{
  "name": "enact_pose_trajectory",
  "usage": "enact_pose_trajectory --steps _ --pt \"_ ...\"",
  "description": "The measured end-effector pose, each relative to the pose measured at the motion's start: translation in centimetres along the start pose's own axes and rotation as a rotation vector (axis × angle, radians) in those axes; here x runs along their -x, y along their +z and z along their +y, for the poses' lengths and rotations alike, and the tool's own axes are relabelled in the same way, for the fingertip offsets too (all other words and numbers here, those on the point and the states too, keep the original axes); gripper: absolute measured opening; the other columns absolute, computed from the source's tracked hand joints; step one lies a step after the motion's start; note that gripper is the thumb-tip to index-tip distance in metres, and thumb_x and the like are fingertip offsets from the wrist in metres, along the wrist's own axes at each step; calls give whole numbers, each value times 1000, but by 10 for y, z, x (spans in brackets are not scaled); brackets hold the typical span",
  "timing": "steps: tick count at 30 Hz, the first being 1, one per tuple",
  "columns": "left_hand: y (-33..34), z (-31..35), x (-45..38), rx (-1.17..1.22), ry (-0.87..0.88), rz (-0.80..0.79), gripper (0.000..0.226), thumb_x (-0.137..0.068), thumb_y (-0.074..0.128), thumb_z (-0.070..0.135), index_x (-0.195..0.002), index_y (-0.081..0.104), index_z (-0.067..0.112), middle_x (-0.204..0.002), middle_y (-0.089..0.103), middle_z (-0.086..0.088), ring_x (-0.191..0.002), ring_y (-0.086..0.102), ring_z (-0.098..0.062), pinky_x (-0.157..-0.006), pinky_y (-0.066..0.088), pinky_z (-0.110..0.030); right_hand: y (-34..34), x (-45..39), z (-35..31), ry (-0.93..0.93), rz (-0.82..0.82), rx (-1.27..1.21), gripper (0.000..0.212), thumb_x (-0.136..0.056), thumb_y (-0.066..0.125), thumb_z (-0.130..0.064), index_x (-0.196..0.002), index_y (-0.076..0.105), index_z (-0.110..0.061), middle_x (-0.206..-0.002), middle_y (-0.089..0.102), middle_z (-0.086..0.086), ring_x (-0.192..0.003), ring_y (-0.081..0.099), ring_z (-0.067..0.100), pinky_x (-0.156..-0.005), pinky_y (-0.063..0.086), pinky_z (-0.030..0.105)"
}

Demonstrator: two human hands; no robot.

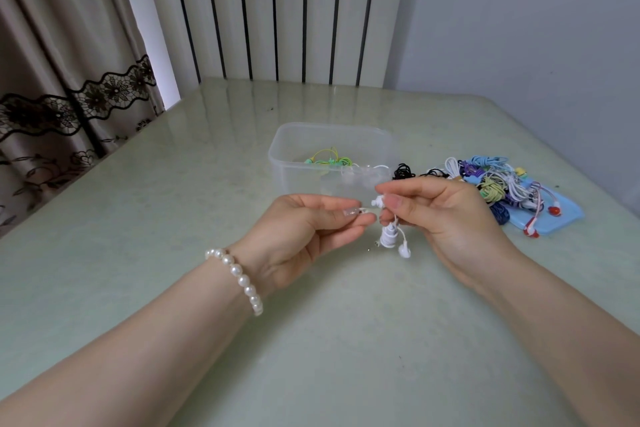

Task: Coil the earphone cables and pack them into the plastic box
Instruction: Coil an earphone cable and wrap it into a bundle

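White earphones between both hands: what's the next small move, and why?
Probably tuck the loose end in, then carry the bundle to the plastic box. The white earphones already look coiled, hanging from the right hand; the left hand pinches a short free end. The box stands open just behind.

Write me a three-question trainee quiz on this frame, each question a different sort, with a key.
1. True or false: the plastic box is empty.
2. Which hand wears the pearl bracelet? A) left B) right
3. Fill in: the earphones held between both hands are ___ in colour.

Key:
1. False: green earphones already lie inside.
2. A: it sits on the wrist of the left hand; the right hand has none.
3. White.
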State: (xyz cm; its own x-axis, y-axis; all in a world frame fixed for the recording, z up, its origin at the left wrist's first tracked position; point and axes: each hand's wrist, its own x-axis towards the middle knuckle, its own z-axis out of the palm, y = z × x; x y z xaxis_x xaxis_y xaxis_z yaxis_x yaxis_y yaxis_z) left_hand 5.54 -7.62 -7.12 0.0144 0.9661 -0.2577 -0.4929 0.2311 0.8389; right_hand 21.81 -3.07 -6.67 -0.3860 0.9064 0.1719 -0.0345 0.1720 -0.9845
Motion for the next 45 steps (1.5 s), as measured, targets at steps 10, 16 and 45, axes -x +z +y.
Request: enact_pose_trajectory --steps 10,16,45 --pt "1 -1 2 -58 16 46 11 -75 60 -7 -84 65 -2 -79 72 -15 -67 71 -19 -58 57 -21 5 1 0 -135 -38 95 27 -75 61 9 -96 66 -9 -61 69 -10 -62 63 1 -64 48 10" --pt "-1 -4 0 -73 53 42 15 -72 62 -6 -86 66 -8 -77 72 -15 -68 71 -18 -64 57 -21 5 1 5 -166 -52 152 19 -75 63 6 -90 70 -4 -66 71 -5 -69 66 11 -70 53 16" --pt "5 -2 3 -89 24 45 14 -79 54 -14 -84 65 -7 -79 72 -18 -69 71 -23 -67 59 -27 6 -1 10 -153 26 324 30 -74 68 3 -69 69 -26 -63 69 -11 -70 63 16 -75 52 31"
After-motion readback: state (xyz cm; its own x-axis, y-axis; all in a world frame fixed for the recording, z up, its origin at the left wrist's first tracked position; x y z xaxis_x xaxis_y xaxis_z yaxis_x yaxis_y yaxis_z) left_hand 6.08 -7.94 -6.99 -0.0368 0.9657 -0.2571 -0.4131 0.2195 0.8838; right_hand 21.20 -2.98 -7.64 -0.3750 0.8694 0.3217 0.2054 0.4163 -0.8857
